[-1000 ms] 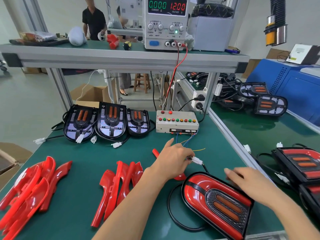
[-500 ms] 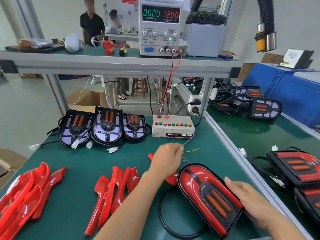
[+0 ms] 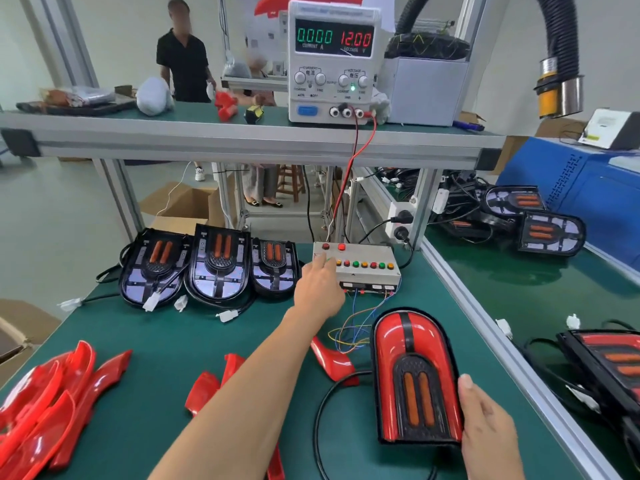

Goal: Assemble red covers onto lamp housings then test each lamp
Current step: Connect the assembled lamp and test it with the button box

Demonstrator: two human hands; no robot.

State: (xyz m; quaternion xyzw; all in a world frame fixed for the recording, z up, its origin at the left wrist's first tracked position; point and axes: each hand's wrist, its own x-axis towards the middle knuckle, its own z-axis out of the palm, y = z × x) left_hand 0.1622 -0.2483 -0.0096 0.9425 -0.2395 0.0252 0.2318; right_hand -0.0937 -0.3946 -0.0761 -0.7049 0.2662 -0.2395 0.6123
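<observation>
A lamp with its red cover fitted (image 3: 412, 375) stands tilted up on the green mat at the lower right. My right hand (image 3: 488, 424) grips its near right corner. My left hand (image 3: 320, 289) reaches forward, a finger on the left buttons of the grey test box (image 3: 363, 271). Thin coloured wires (image 3: 353, 327) run from the box toward the lamp. The lamp is unlit. Three uncovered black lamp housings (image 3: 214, 265) stand in a row left of the box. Loose red covers (image 3: 45, 407) lie at the lower left and centre.
A power supply (image 3: 334, 60) on the upper shelf reads 0.000 A and 12.00 V. More lamps (image 3: 540, 223) lie on the right bench behind an aluminium rail (image 3: 485, 306). Finished lamps (image 3: 613, 368) sit at the right edge. A person stands beyond the shelf.
My left hand left the wires by the lamp and moved forward to the test box buttons. My right hand turned the lamp upright to face me.
</observation>
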